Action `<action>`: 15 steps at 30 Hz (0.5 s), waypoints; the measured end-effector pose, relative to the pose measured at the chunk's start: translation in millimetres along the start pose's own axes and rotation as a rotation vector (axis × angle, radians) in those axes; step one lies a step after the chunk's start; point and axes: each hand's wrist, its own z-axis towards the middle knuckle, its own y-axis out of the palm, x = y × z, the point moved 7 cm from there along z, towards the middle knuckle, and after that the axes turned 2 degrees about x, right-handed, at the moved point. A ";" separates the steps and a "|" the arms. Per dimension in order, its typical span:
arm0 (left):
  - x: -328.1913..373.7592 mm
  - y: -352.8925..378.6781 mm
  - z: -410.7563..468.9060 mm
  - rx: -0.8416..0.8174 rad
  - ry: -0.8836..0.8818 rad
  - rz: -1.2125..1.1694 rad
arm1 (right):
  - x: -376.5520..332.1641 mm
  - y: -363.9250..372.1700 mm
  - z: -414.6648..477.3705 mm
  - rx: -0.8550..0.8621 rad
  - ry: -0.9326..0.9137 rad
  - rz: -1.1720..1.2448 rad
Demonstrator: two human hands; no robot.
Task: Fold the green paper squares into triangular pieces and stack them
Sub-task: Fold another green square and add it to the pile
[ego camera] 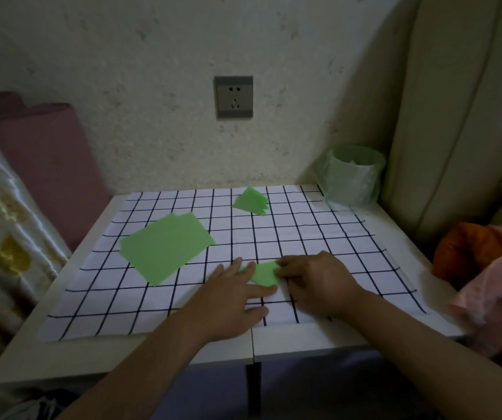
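Observation:
A small folded green paper piece lies on the checked cloth near the table's front. My left hand lies flat with straight fingers pressing on the piece's left part. My right hand has its fingers curled onto the piece's right edge, and they hide that edge. A pile of flat green paper squares lies to the left. Farther back, a stack of folded green triangles rests on the cloth.
The white table stands against a wall with a socket. A bin lined with a green bag sits at the back right corner. Orange and pink fabric lies at the right, bedding at the left.

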 end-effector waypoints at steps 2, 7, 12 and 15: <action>-0.5 -9.7 5.1 0.113 0.010 -0.081 | -3.5 3.0 3.8 -0.022 -0.039 0.016; -8.2 -25.3 23.0 0.296 0.031 -0.294 | -1.6 9.5 17.3 -0.095 -0.031 0.037; -13.0 -34.7 34.6 0.255 0.120 -0.214 | 0.0 7.0 27.2 -0.082 -0.073 0.038; -16.2 -42.5 35.5 0.299 0.130 -0.176 | 3.0 8.7 34.1 -0.043 -0.085 0.012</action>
